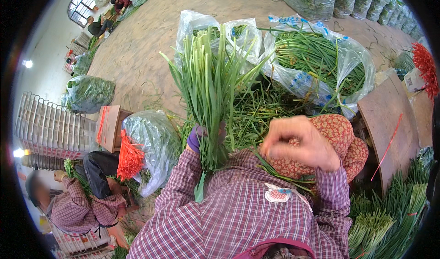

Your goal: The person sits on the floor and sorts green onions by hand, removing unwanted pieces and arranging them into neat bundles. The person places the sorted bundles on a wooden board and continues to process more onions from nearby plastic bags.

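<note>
My left hand [197, 135], in a purple glove, grips an upright bundle of long green stalks [209, 83] that look like garlic chives. Their pale cut ends point away from me, and the leafy ends hang down over my forearm. My right hand [299, 145] is bare and blurred by motion above my lap. Its fingers are curled, and whether anything is pinched in them cannot be made out. Beneath it a few loose stalks [275, 171] lie across my clothes, near the red flowered cloth [330, 131] over my knee.
Beyond my lap are loose greens [264, 111] and an open plastic bag of stalks [319, 56]. To the right stands a board [388, 121] with a red tie, beside tied bundles [371, 228]. At left are red ties [130, 157], a filled bag [151, 138] and a seated co-worker [75, 204].
</note>
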